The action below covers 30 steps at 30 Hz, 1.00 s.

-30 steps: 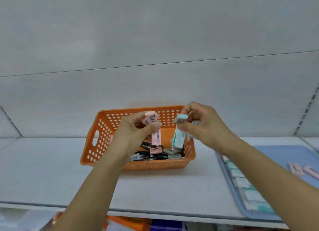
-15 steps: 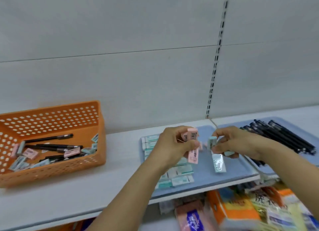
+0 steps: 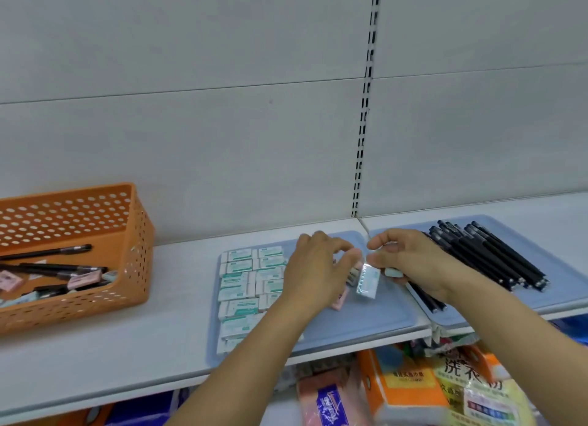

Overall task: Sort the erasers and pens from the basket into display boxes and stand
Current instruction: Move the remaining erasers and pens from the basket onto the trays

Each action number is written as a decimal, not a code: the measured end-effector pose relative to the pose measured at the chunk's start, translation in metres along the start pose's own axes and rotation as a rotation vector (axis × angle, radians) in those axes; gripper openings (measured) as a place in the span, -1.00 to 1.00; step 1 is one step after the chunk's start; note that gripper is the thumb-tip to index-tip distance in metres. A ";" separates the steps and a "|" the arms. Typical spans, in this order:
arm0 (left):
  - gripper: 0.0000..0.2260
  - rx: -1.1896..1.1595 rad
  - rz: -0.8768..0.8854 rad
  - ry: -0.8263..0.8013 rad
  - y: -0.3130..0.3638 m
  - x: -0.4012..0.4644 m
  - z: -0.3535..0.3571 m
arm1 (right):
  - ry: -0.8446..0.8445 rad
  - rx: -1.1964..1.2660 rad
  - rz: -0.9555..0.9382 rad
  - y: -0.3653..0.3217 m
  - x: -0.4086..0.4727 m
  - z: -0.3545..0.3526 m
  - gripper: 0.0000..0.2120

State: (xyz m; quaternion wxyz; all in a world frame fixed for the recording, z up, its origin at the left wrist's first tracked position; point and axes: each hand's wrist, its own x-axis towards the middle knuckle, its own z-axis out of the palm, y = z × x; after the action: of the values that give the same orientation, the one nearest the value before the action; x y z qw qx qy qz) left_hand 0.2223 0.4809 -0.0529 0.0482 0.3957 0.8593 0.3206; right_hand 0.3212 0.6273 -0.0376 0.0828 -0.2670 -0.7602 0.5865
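Setting: retail shop aisle.
White gondola shelf (image 3: pixel 159 346), slotted upright (image 3: pixel 362 139) in back panel; packaged goods (image 3: pixel 413 390) below; wrapped erasers (image 3: pixel 241 285) in rows on tray (image 3: pixel 366 317).

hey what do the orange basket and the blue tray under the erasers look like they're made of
The orange basket looks like moulded plastic: uniform colour, regular punched holes, rounded rim. The blue tray also seems plastic, matte and smooth, with a rounded raised lip, though coated board can't be ruled out.
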 end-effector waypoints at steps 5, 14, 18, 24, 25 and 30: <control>-0.74 -0.393 -0.140 -0.153 0.004 -0.013 -0.004 | 0.014 0.208 -0.082 -0.002 0.005 0.024 -0.84; -0.88 -0.375 -0.167 0.128 -0.064 -0.053 -0.081 | 0.035 -0.480 -0.336 0.026 0.010 0.041 -0.88; -0.89 -0.337 -0.190 0.103 -0.091 -0.071 -0.098 | 0.192 -0.618 -0.590 0.026 0.011 0.058 -0.88; -0.75 -0.274 -0.196 0.009 -0.101 -0.077 -0.101 | -0.169 -0.512 -0.764 -0.001 0.002 0.105 -0.63; -0.77 -0.296 -0.206 -0.009 -0.101 -0.077 -0.102 | -0.212 -0.507 -0.774 -0.004 0.002 0.112 -0.59; -0.76 -0.516 -0.269 -0.103 -0.096 -0.079 -0.104 | -0.210 -0.605 -0.873 -0.010 -0.003 0.132 -0.65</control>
State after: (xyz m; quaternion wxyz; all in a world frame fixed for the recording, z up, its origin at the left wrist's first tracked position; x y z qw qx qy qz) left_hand 0.1787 0.3254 -0.0403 0.2326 0.2685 0.7907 0.4987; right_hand 0.2623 0.5125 -0.0667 0.1620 0.1218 -0.9396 0.2758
